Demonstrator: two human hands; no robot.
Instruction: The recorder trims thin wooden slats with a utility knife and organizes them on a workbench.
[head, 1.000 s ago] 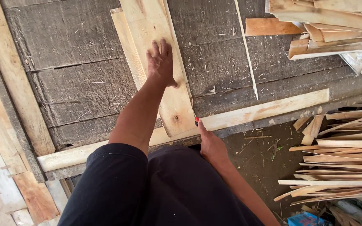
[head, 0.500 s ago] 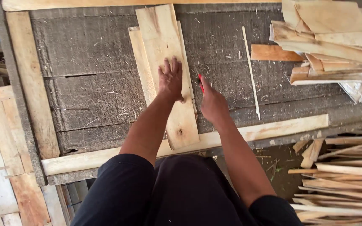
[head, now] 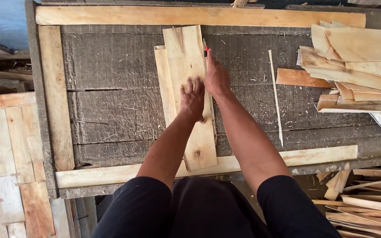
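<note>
plank (head: 186, 57) gets pinned flat by open left hand (head: 193, 99) while right hand (head: 217, 78) grips a red pencil (head: 206, 51), looks like marking its edge.

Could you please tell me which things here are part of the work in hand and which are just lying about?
In hand:
left hand flat on the pale top wooden board
right hand holding a red-tipped marker
second board beneath

Lying about:
pile of wood offcuts
thin wooden sliver
light frame strips
</note>
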